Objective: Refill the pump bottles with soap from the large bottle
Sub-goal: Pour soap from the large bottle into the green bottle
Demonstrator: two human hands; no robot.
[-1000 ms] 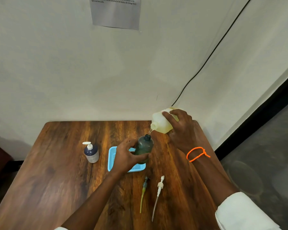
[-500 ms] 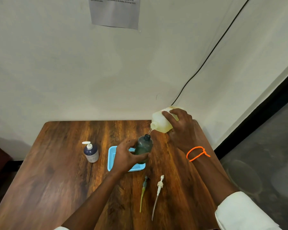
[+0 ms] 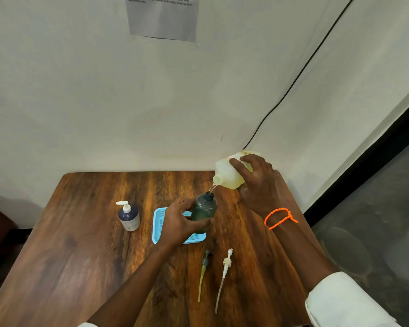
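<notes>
My right hand [image 3: 257,182] grips the large pale-yellow soap bottle [image 3: 227,177], tipped with its mouth down to the left. A thin stream of soap runs from it into the open neck of a dark green bottle [image 3: 204,210]. That green bottle stands at the right end of a light blue tray [image 3: 157,228], and my left hand [image 3: 180,221] is wrapped around its lower half. A dark blue pump bottle [image 3: 128,218] with its white pump on stands to the left of the tray. Two loose pump heads lie near me: a grey-green one [image 3: 204,272] and a white one [image 3: 224,272].
The wooden table [image 3: 80,256] reaches back to a pale wall. A black cable [image 3: 293,83] runs down the wall behind the large bottle. An orange bead bracelet [image 3: 280,218] sits on my right wrist. To the right of the table is grey floor.
Almost nothing has moved. Both hands hold the same pose and the soap keeps running into the green bottle.
</notes>
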